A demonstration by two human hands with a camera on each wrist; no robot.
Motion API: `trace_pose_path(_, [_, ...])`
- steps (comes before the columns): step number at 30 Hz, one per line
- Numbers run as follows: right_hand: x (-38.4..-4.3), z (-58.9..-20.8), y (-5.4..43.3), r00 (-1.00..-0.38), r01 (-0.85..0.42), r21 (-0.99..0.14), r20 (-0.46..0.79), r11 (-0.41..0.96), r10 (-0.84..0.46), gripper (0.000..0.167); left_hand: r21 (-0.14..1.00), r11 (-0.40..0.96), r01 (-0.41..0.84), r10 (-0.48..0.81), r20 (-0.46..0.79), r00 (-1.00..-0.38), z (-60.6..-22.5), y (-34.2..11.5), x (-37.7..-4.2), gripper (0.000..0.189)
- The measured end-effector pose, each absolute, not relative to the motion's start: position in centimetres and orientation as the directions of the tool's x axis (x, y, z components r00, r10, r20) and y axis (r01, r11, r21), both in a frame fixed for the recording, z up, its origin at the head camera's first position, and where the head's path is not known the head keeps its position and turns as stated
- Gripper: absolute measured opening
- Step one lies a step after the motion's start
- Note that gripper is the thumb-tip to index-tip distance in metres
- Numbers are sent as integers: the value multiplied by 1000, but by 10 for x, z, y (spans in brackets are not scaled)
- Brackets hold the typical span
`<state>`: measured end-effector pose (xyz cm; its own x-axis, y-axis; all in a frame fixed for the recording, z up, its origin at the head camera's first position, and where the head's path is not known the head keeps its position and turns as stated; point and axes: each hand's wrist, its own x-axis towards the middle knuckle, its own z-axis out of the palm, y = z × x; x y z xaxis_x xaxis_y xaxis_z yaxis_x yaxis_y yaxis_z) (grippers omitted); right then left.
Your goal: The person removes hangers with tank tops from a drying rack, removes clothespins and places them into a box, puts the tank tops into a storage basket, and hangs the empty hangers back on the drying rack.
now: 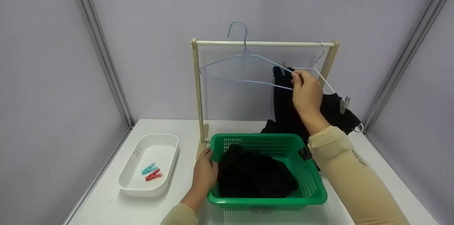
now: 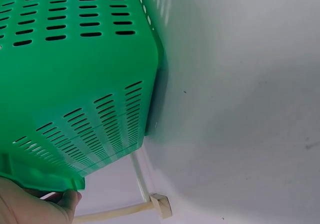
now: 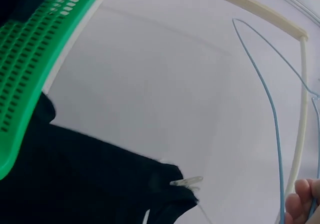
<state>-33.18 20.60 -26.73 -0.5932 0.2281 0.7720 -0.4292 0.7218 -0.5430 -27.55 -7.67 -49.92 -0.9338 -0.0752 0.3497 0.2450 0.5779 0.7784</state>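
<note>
My right hand (image 1: 308,89) pinches the right end of a light blue wire hanger (image 1: 227,79), held up in front of the rack's rail with its hook above the rail. In the right wrist view the fingers (image 3: 300,199) curl at the hanger wire. My left hand (image 1: 205,170) grips the left rim of a green plastic basket (image 1: 266,201); its fingers hook the rim in the left wrist view. Inside the basket lies a bunched black cloth (image 1: 253,173). Behind my right hand, a black garment (image 1: 283,101) hangs clipped to a white hanger (image 1: 324,80).
A small rack with a white rail (image 1: 220,43) and wooden posts (image 1: 197,90) stands behind the basket. At left, a white tray (image 1: 142,192) holds a blue clothespin (image 1: 149,169) and a red clothespin (image 1: 153,175). Grey pegs (image 1: 343,106) grip the hanging garment. Walls enclose the white table.
</note>
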Motion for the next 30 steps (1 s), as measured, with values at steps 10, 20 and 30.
trace_pose_path(10, [-346,-245,169,-632,-380,-573,734,726,248,23,776,585,236,-89,350,-932,-500,-82,-282,39])
trace_pose_path(20, [-351,-248,137,-640,-348,-574,723,742,259,22,780,582,230,-93,345,-934,-500,-81,-282,40])
trace_pose_path(30, [-354,-270,118,-653,-365,-580,717,728,244,22,773,593,226,-85,339,-937,-498,-80,-281,39])
